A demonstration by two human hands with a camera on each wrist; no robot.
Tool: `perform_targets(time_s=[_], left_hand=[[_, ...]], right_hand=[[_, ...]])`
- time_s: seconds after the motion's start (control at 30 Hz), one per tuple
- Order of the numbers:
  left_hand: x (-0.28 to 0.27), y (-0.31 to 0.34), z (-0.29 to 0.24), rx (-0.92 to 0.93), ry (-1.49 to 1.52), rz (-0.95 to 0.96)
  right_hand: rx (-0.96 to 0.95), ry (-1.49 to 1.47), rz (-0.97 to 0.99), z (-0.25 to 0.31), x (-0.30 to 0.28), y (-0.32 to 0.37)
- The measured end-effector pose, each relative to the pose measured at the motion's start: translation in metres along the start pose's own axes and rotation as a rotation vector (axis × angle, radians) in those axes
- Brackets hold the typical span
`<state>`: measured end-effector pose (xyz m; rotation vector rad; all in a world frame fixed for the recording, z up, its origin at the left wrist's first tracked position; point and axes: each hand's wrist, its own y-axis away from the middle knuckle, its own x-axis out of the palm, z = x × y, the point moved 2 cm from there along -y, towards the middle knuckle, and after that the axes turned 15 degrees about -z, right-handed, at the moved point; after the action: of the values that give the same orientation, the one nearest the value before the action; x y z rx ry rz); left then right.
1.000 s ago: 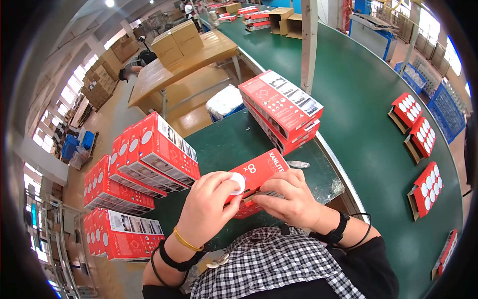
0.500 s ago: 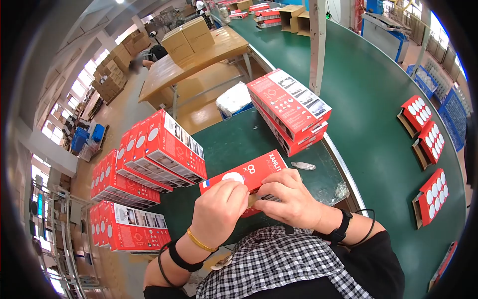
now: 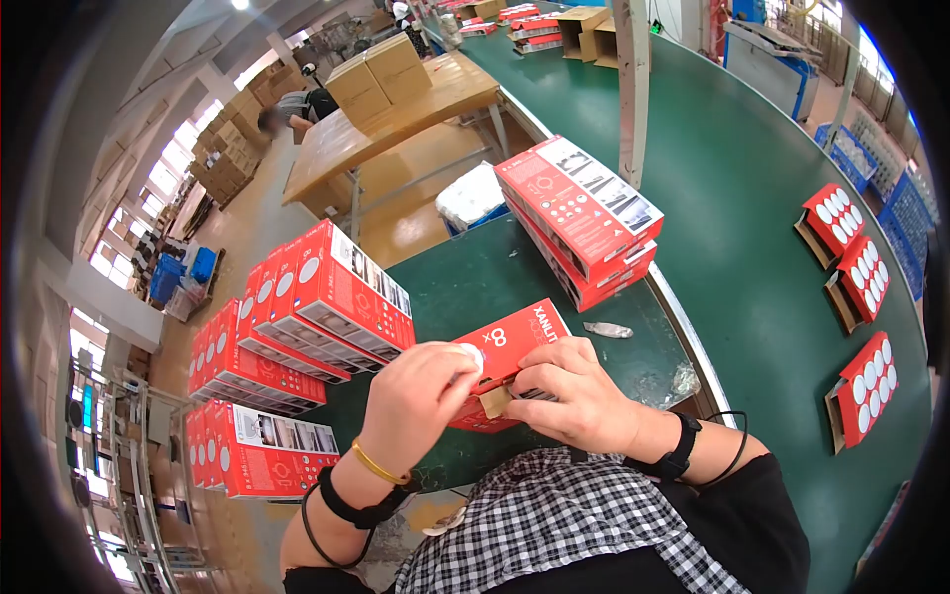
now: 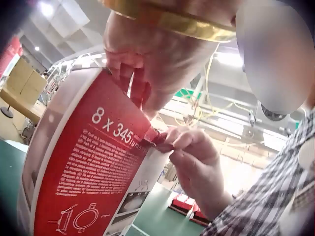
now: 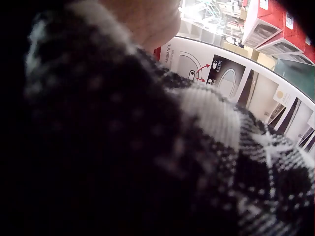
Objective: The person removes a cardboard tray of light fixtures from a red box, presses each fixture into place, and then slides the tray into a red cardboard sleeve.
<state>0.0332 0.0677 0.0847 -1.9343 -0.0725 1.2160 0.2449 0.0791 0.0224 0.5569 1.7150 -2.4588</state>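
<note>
A red printed carton (image 3: pixel 515 327) stands on the green table in front of me, its top edge partly hidden by both hands. My left hand (image 3: pixel 416 396) grips its near left edge, fingers bent beside the white circle printed there. In the left wrist view, that hand (image 4: pixel 162 59) reaches over the carton's top edge. My right hand (image 3: pixel 574 391) pinches a small flap at the carton's opening. A brown cardboard flap (image 3: pixel 495 401) shows between the two hands. The right wrist view is mostly covered by checked cloth (image 5: pixel 211 118), with the carton's printed white side behind.
Stacked red cartons (image 3: pixel 346 287) stand to the left, and another stack (image 3: pixel 584 218) stands at the far right of the table. A crumpled clear wrapper (image 3: pixel 608 330) lies beside the carton. More cartons (image 3: pixel 861 386) lie on the green conveyor. A metal post (image 3: pixel 631 99) rises behind.
My left hand moved in toward the right hand, then drew back left. The brown flap between the hands now shows more. My right hand keeps its place at the opening.
</note>
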Motion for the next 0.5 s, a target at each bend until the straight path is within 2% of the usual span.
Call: perform_targets(time_s=[0.07, 0.17, 0.5], left_hand=[[-0.006, -0.002, 0.006, -0.068, 0.140, 0.060], [-0.004, 0.004, 0.011, -0.167, 0.135, 0.158], [0.001, 0.005, 0.038, -0.218, 0.274, 0.173]], right_hand=[[-0.017, 0.006, 0.016, -0.002, 0.000, 0.002], [-0.051, 0.040, 0.046, -0.001, 0.002, 0.006], [-0.025, 0.130, 0.010, 0.003, 0.009, -0.007]])
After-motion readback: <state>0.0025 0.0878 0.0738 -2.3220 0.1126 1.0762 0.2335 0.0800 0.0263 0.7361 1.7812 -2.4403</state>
